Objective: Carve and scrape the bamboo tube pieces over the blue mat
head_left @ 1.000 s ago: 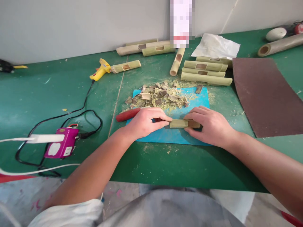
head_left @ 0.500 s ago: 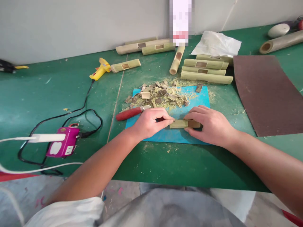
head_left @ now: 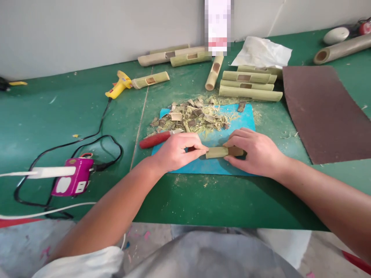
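Observation:
A short piece of split bamboo [head_left: 217,152] lies level over the blue mat [head_left: 199,166]. My right hand [head_left: 251,148] grips its right part between thumb and fingers, covering some of it. At the left end, my left hand [head_left: 183,151] is closed in a pinch, its thumb and fingertips touching the bamboo's edge. A red-handled tool [head_left: 155,139] rests left of that hand, its blade partly hidden. Bamboo chips and shavings [head_left: 194,116] are heaped on the back of the mat.
Cut bamboo tubes [head_left: 251,92] lie behind the mat, near white paper [head_left: 262,53]. On the right is a brown sheet [head_left: 326,114]. A yellow glue gun [head_left: 118,85], black cord and purple power block [head_left: 72,177] occupy the left.
The whole view has shifted slightly, so most things appear a little further left. Both hands keep the same hold on the bamboo piece.

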Motion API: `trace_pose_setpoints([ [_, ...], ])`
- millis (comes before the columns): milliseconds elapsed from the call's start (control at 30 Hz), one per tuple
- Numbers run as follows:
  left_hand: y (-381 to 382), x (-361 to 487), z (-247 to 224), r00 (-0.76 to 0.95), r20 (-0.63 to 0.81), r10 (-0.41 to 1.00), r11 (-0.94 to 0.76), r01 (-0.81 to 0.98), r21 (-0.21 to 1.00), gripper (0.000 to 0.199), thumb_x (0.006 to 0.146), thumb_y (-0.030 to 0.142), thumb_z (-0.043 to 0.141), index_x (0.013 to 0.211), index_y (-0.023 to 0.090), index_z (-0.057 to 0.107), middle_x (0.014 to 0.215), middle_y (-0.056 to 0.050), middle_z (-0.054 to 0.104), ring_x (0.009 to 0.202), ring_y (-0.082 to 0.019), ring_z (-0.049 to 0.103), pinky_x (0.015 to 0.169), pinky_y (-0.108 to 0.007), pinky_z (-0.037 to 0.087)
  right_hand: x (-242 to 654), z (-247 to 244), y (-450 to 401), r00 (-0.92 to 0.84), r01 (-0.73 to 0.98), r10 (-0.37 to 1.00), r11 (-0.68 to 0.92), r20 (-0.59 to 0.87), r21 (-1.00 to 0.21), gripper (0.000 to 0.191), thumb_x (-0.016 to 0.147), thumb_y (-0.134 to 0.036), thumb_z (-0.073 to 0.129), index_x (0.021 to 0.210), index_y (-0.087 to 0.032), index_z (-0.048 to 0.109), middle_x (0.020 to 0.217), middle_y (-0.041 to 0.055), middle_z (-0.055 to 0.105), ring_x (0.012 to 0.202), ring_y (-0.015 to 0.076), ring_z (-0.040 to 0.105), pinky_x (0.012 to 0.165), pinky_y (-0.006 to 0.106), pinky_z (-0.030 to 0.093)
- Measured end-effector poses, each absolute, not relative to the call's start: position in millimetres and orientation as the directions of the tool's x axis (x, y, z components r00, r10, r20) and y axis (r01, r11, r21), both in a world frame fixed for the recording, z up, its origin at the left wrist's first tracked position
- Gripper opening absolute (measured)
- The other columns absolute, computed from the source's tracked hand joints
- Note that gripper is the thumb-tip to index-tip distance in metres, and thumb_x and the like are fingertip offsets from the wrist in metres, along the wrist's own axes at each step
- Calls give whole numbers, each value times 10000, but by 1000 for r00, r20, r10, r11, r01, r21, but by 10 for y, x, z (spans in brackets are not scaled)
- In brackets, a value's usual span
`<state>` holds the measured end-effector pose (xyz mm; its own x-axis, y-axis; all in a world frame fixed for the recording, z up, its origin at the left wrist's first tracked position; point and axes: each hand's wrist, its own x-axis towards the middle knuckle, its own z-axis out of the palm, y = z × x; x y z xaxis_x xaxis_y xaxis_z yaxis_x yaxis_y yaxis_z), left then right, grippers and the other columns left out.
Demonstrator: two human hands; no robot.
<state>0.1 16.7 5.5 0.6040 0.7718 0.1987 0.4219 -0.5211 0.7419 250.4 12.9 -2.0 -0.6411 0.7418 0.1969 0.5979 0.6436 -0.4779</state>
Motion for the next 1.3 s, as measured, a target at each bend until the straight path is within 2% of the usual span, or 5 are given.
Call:
trace_pose_setpoints([
  [167,173,-6,57,611,191,768,-520,419,744,237,910,282,602,716,162,666,705,-20,636,647,-116,584,634,-248,461,2509,-17,139,-654,594,732,654,193,-469,169,807,-319,611,909,-188,644,919,81,666,862,220,591,694,338,460],
  [400,168,1,38,624,238,745,-571,410,711,186,914,259,593,789,161,690,708,-25,621,647,-116,567,626,-249,443,2510,-16,134,-669,582,714,676,205,-453,177,823,-321,590,917,-181,642,917,87,661,847,220,582,679,336,452],
  [533,166,-7,56,645,197,739,-559,423,713,252,926,286,574,729,159,668,676,-19,595,623,-111,549,609,-243,436,2512,-19,132,-664,586,720,668,200,-459,172,826,-333,594,916,-194,640,924,83,664,857,219,586,677,330,447],
  [1033,166,2,55,639,220,737,-570,412,711,188,898,207,597,728,157,661,674,-8,583,616,-105,537,601,-239,423,2505,-17,132,-685,581,705,681,184,-445,192,827,-340,588,931,-187,637,934,84,660,874,219,580,695,333,447],
  [1300,137,-89,123,694,248,677,-666,432,608,175,933,240,558,897,169,714,765,-45,651,705,-132,617,666,-247,496,2539,-24,162,-669,542,701,688,248,-483,224,821,-310,625,1009,-190,646,974,77,672,888,214,599,730,334,476],
])
